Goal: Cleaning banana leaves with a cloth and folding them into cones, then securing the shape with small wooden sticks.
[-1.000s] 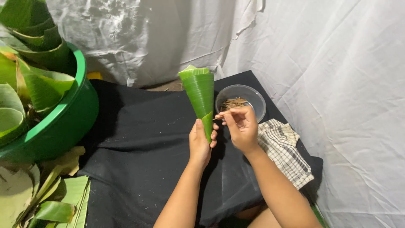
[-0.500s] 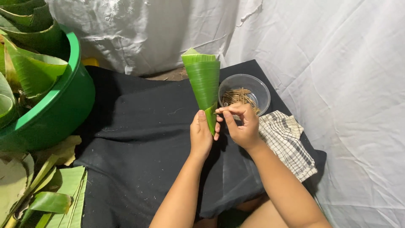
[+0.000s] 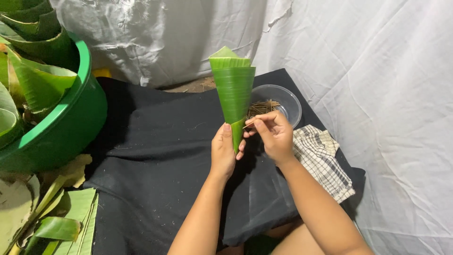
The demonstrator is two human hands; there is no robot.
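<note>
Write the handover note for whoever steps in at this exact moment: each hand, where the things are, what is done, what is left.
Left hand: grips the narrow tip of the leaf cone, held upright with its wide mouth up.
Right hand: pinches a thin stick with its end at the cone's lower seam.
Things: clear bowl of sticks just behind the right hand, checked cloth beside it, both on the black cloth. Green tub of leaf cones on the left, loose leaves below it.
Done: the leaf is rolled into a cone.
Left: the stick does not look pushed through yet, so the seam seems unpinned.
</note>
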